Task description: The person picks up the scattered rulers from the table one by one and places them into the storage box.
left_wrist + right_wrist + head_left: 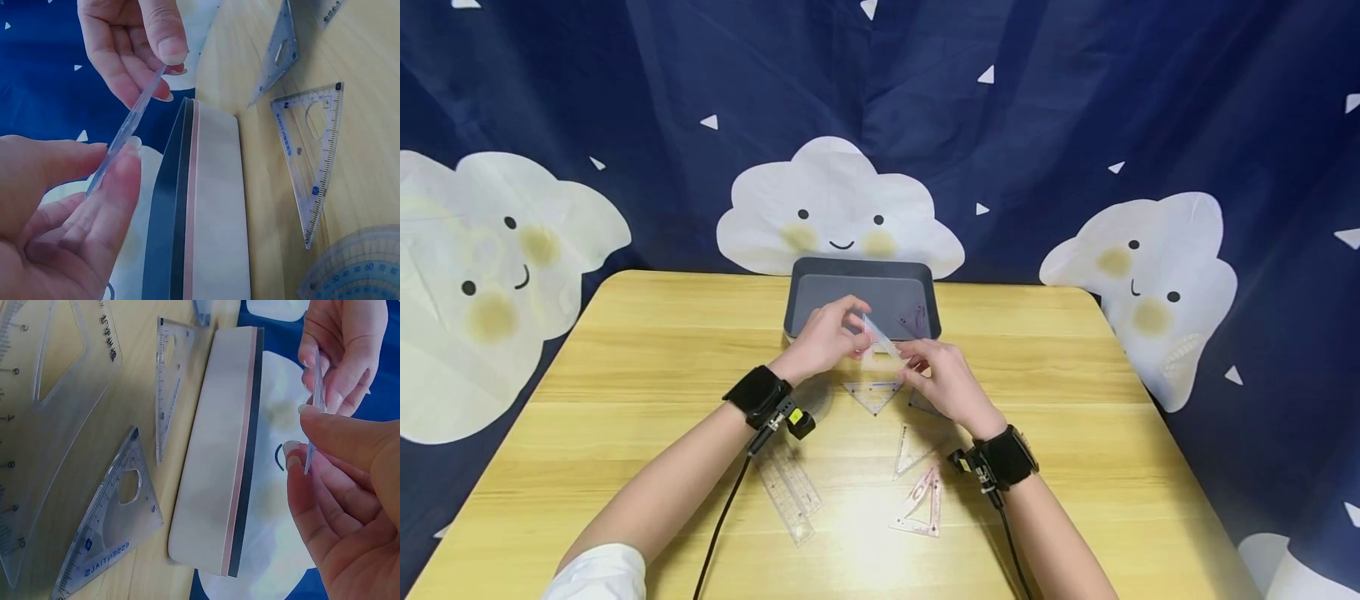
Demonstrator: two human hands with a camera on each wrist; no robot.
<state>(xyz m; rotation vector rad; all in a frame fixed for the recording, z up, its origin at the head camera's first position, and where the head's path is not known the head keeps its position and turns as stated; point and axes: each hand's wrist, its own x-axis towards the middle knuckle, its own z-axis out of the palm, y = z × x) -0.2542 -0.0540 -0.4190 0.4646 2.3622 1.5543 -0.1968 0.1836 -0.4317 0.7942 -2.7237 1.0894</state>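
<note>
Both hands hold a clear plastic set square (pixel 880 335) in the air near the tray's front wall. My left hand (pixel 829 337) pinches its left side between thumb and fingers. The opposite end is pinched by my right hand (pixel 951 383). Seen from the left wrist, the set square (pixel 128 125) appears nearly edge-on, its shape hard to make out. A dark grey tray (pixel 820 287) stands just behind the hands, with a purple-tinted set square (pixel 913 318) inside. On the table below the hands lies another set square (pixel 874 397) with blue marks.
A clear protractor (pixel 356 269) lies near the left wrist. Clear rulers (pixel 786 487) are left of centre on the table (pixel 625 417). A larger clear set square (pixel 910 450) and a pink-marked one (pixel 934 504) lie nearer the front. A patterned curtain (pixel 1037 125) hangs behind.
</note>
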